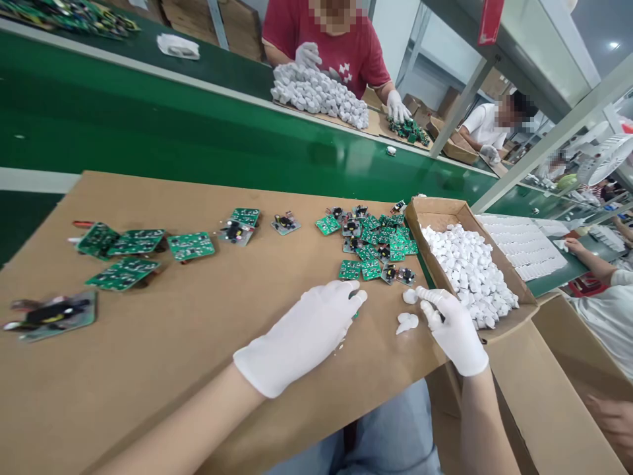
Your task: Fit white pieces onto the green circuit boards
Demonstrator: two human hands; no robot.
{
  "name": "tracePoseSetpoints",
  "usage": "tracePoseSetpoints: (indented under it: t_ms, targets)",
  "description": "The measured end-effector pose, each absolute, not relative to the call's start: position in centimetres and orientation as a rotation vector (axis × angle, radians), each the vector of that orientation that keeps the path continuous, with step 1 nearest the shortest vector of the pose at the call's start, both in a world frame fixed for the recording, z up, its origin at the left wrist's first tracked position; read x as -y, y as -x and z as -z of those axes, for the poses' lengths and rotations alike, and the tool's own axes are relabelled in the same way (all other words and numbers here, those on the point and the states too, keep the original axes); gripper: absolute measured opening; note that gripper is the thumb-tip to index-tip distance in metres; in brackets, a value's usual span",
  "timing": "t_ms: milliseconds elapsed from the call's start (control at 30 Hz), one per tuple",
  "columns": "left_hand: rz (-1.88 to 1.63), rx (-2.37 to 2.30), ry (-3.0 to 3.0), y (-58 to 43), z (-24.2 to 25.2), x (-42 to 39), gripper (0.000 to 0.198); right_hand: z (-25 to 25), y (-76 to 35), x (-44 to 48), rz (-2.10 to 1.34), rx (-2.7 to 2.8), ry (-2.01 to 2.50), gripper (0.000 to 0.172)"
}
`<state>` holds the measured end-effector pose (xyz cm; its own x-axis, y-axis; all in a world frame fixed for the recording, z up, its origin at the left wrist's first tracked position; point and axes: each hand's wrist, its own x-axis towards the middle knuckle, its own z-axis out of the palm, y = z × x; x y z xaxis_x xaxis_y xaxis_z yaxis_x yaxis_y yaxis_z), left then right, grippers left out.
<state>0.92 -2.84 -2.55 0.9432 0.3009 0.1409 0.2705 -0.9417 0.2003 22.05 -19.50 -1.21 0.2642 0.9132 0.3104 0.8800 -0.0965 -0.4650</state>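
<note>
My left hand (316,323), in a white glove, is over the brown work surface (237,369) with its fingers closed. A green edge of a small circuit board (356,315) shows under the fingertips; the rest is hidden. My right hand (455,326), gloved too, has its index finger stretched to a small white plastic piece (410,296), with the thumb apart from it. Just below lie other white pieces (407,322), close together. Beyond both hands a cluster of green circuit boards (378,237) is spread out, some with the component side up.
A cardboard tray (527,305) of white pieces stands at right, with an open carton (539,389) below. More boards (190,247) lie along the left. Behind runs a green conveyor belt (198,148); a co-worker in a red shirt (324,39) sits across it.
</note>
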Motion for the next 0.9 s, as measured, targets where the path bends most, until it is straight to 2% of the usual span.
tracePoseSetpoints:
  t_ms: [133, 267, 333, 500, 667, 700, 833, 900]
  targets:
    - [-0.235, -0.482, -2.849, -0.9, 2.7, 2.9, 0.039, 1.6, -21.7, 19.4, -0.188, 1.807, 1.948, 0.031]
    - [-0.258, -0.564, -2.805, -0.9, 2.6, 2.9, 0.039, 2.8, -20.8, 19.8, -0.162, 1.885, 1.933, 0.043]
    - [-0.293, -0.575, -2.799, -0.9, 2.5, 2.9, 0.040, 3.3, -20.6, 20.1, -0.140, 1.867, 1.911, 0.043]
    - [-0.374, -0.618, -2.537, -0.7, 1.3, 3.6, 0.039, 2.5, -19.9, 20.7, -0.075, 1.620, 1.797, 0.021]
    - [-0.174, -0.518, -1.959, -0.7, -1.4, 4.9, 0.054, 0.5, -16.9, 19.5, -0.457, 1.288, 1.526, 0.006]
    - [-0.150, -0.504, -1.885, -0.6, -1.7, 5.0, 0.052, 0.3, -16.2, 19.0, -0.551, 1.265, 1.469, 0.006]
    - [-0.244, -0.586, -1.851, -0.4, -1.8, 5.0, 0.036, 0.3, -14.2, 17.0, -0.740, 1.190, 1.272, 0.026]
    - [-0.278, -0.604, -1.889, -0.3, -1.4, 4.8, 0.036, 0.6, -13.5, 16.3, -0.666, 1.091, 1.310, 0.022]
